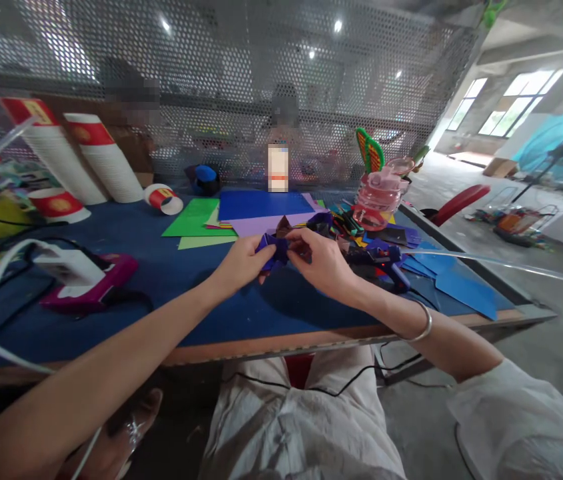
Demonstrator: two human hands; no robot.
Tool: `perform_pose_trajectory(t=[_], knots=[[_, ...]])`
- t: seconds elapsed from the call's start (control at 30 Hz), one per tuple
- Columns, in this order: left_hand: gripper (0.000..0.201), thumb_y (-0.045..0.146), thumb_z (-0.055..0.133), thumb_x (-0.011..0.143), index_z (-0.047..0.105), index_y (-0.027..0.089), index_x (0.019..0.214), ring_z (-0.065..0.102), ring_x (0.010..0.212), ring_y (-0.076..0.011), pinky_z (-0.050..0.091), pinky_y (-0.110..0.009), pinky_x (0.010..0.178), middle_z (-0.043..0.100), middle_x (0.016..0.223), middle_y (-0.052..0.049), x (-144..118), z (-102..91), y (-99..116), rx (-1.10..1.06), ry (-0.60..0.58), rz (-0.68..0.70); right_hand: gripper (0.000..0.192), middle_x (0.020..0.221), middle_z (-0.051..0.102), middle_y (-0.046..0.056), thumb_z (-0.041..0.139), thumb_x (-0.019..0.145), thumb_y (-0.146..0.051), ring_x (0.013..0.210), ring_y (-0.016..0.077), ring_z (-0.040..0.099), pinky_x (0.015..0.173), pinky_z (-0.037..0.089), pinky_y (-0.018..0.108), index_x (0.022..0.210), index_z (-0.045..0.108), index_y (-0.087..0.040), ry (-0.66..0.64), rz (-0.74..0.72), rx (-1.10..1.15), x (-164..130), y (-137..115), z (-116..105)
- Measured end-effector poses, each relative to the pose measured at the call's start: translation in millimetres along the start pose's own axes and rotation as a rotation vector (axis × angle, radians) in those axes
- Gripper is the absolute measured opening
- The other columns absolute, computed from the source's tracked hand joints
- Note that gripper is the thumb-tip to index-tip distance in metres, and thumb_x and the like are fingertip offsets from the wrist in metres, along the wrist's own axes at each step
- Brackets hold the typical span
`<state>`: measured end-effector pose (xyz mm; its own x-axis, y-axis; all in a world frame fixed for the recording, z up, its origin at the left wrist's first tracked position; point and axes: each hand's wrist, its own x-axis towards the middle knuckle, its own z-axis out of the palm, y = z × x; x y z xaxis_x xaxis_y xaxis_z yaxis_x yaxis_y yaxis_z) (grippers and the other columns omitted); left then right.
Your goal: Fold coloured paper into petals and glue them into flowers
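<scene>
A small folded piece of dark blue-purple paper (276, 253) is held just above the table's near half. My left hand (245, 264) grips its left side, thumb laid across the front. At its right edge, my right hand (322, 261) has thumb and fingertips pinched together; the paper's edge seems to be between them, partly hidden by the fingers. A brown pointed piece (284, 225) sticks up behind the paper, and I cannot tell whether it is attached. To the right of my right hand lies a dark blue glue gun (392, 265) with a long transparent glue stick (491, 261) extending from it.
Coloured paper sheets (264, 205) lie beyond my hands. Blue paper pieces (466, 288) and a pink bottle (374, 200) are at right. Stacked paper cups (106, 160) and a magenta power strip (88, 285) with cables occupy the left. A perforated metal panel (241, 73) rises behind the table.
</scene>
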<state>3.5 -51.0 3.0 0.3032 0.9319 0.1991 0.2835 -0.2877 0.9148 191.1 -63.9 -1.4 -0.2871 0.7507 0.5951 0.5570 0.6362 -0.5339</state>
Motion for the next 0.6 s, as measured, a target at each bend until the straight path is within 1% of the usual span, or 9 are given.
perform_pose_trajectory(t=[0.13,0.23,0.33,0.47,0.53,0.6], knots=[[0.02,0.03,0.056,0.085,0.051,0.02,0.068,0.048,0.034,-0.0095,0.035,-0.019,0.038,0.054,0.044,0.005,0.4,0.3,0.2,-0.013,-0.005,0.016,0.023,0.101,0.073,0.009,0.057,0.09,-0.011,0.089,0.0175,0.069,0.08,0.055,0.03,0.109,0.07,-0.016,0.031,-0.139,-0.005,-4.9,2.4,1.1],[0.022,0.03,0.055,0.086,0.05,0.02,0.066,0.048,0.034,-0.0096,0.035,-0.019,0.038,0.054,0.045,0.004,0.1,0.2,0.5,-0.009,0.006,0.014,0.021,0.1,0.073,0.009,0.057,0.094,-0.015,0.089,0.0169,0.068,0.079,0.054,0.029,0.107,0.073,-0.015,0.028,-0.157,0.012,-3.4,1.4,-0.3],[0.022,0.029,0.055,0.087,0.051,0.02,0.066,0.05,0.036,-0.0105,0.036,-0.02,0.039,0.054,0.046,0.004,-1.3,0.5,2.5,0.03,0.002,0.01,0.018,0.098,0.075,0.008,0.059,0.095,-0.022,0.086,0.016,0.068,0.074,0.052,0.027,0.101,0.075,-0.016,0.024,-0.084,0.073,1.1,1.8,-0.5],[0.019,0.026,0.053,0.087,0.052,0.02,0.069,0.051,0.036,-0.0115,0.036,-0.021,0.04,0.053,0.045,0.005,-4.3,2.6,7.5,0.123,0.008,0.018,0.016,0.087,0.076,0.004,0.064,0.091,-0.028,0.078,0.0151,0.067,0.071,0.051,0.027,0.089,0.075,-0.017,-0.008,0.123,0.18,6.1,6.6,1.6],[0.019,0.026,0.052,0.088,0.052,0.02,0.069,0.05,0.035,-0.0116,0.035,-0.021,0.039,0.053,0.045,0.005,-5.6,3.6,9.6,0.165,0.011,0.027,0.013,0.085,0.076,0.003,0.067,0.087,-0.028,0.076,0.0146,0.067,0.072,0.051,0.028,0.09,0.074,-0.017,-0.006,0.184,0.248,6.9,9.1,3.0],[0.02,0.026,0.051,0.089,0.052,0.02,0.07,0.05,0.035,-0.0117,0.035,-0.021,0.039,0.053,0.046,0.005,-6.4,4.3,10.7,0.197,0.011,0.037,0.013,0.087,0.076,0.002,0.07,0.083,-0.026,0.078,0.0146,0.068,0.074,0.053,0.028,0.093,0.072,-0.018,0.016,0.205,0.329,7.3,11.1,3.9]])
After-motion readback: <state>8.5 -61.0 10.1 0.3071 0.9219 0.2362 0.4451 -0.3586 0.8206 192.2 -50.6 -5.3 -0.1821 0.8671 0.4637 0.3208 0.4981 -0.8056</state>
